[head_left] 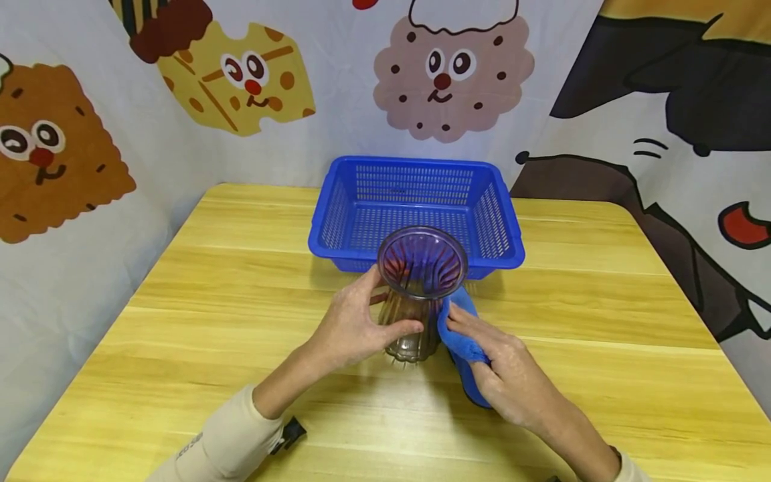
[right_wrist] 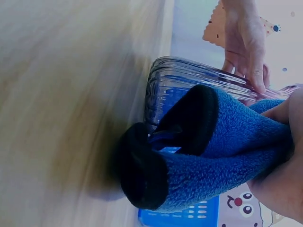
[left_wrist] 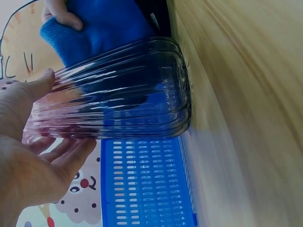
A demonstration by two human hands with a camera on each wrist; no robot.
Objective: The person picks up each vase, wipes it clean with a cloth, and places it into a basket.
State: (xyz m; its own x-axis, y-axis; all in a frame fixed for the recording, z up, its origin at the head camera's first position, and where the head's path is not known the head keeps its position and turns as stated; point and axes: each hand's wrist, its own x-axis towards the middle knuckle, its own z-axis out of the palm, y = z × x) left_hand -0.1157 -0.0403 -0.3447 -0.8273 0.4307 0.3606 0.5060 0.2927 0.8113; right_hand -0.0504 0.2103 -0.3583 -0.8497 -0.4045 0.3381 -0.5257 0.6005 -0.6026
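Note:
A ribbed glass vase (head_left: 415,321) with a flared purple rim stands nearly upright over the table, its base close to the wood. My left hand (head_left: 352,325) grips it from the left side, thumb across the front and fingers behind. In the left wrist view the clear ribbed body of the vase (left_wrist: 128,94) shows past the thumb and fingertips. My right hand (head_left: 512,375) holds a blue cloth (head_left: 460,341) at the vase's right side. The folded cloth (right_wrist: 227,127) has a dark edging and hangs below the fingers, partly covering the vase in the right wrist view.
A blue plastic basket (head_left: 415,256) with slotted walls stands behind the vase at the back of the wooden table (head_left: 229,268). The vase rim overlaps its front edge in the head view. A cloth backdrop (head_left: 343,100) with cartoon figures hangs behind the table.

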